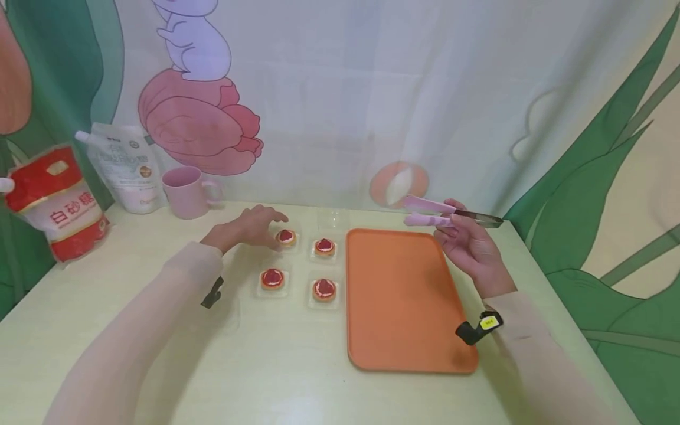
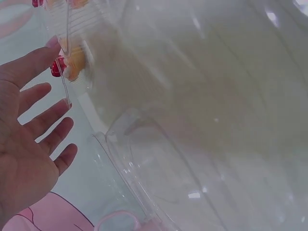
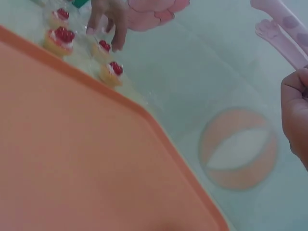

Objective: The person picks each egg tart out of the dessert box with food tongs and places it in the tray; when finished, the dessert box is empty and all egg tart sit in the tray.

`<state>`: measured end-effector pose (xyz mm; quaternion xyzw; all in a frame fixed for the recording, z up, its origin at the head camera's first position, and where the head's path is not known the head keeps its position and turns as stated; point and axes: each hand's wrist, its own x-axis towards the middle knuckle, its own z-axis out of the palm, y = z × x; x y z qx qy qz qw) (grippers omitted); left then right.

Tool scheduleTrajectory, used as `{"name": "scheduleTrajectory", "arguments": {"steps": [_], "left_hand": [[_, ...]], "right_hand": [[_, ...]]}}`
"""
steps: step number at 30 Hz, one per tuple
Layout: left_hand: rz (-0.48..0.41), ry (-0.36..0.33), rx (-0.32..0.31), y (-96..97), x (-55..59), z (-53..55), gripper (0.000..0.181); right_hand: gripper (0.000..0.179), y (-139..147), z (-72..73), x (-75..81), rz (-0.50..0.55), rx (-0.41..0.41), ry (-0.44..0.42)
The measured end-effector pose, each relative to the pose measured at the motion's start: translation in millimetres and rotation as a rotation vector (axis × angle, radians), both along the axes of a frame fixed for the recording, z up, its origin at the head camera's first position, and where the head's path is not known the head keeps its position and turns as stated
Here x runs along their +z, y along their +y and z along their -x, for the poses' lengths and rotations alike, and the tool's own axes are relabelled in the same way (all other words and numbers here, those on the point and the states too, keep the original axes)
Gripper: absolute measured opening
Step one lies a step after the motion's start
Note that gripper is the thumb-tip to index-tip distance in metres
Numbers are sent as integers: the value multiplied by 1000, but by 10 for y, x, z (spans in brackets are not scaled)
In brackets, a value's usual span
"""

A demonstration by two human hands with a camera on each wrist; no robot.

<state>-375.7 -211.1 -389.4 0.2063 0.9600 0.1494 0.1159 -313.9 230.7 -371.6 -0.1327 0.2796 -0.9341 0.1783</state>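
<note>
My left hand (image 1: 258, 227) is over the far left fruit tart (image 1: 286, 237), a small tart with red topping. In the left wrist view, thumb and fingers span the edges of a clear plastic cover (image 2: 66, 91) beside the red-topped tart (image 2: 74, 62). Several such tarts sit in clear plastic boxes, among them a near left tart (image 1: 272, 278), a near right tart (image 1: 324, 289) and a far right tart (image 1: 324, 247). Above the far right side of the orange tray (image 1: 398, 301), my right hand (image 1: 473, 245) grips tongs (image 1: 429, 221) with pink paw-shaped ends pointing left, slightly apart.
At the back left stand a pink mug (image 1: 186, 195), a white pouch (image 1: 130, 171) and a red sugar bag (image 1: 66, 206). Another clear plastic piece (image 1: 334, 219) lies behind the tarts. A printed curtain (image 1: 329, 106) hangs along the table's back edge.
</note>
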Motion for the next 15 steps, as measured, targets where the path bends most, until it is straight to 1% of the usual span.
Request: {"name": "scheduleTrajectory", "arguments": {"steps": [2,3,5,8,11,15], "left_hand": [[1,-9,11,-7,8,13,69],[3,-13,16,-12,12,21,70],[9,-22,25,-21,18,33,72],[29,-37,25,-40,15,51,75],[50,-46,16,-61,0,69,78],[60,-45,8,-80,-17,86,79]], "right_hand": [[25,-109,18,49,-45,-32,-4],[28,-162,33,70,-57,-34,-4],[29,-267,68,105,-87,-27,5],[29,-424,133,138,-141,12,14],[27,-590,214,157,-227,34,22],[25,-843,323,155,-372,32,54]]}}
